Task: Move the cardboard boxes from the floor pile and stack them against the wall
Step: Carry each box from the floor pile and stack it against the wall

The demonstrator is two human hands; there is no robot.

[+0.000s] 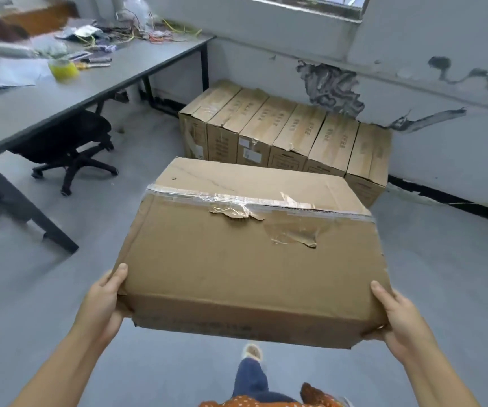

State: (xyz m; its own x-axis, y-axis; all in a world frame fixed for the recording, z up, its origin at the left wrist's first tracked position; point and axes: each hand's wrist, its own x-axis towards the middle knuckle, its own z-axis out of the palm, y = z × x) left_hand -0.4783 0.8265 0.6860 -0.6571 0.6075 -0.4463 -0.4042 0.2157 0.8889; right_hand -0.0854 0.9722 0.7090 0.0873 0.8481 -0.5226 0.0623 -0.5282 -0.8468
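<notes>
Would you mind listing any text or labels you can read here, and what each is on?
No text can be read.
Row of boxes against the wall: dark print on tops and fronts, too blurred to read.
White label on one front: too small.
Held box: faint print on the near side, unreadable.

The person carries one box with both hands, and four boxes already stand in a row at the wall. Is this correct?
Not quite: the head view shows six boxes in the row, not four. The left hand and right hand do carry one box.
</notes>
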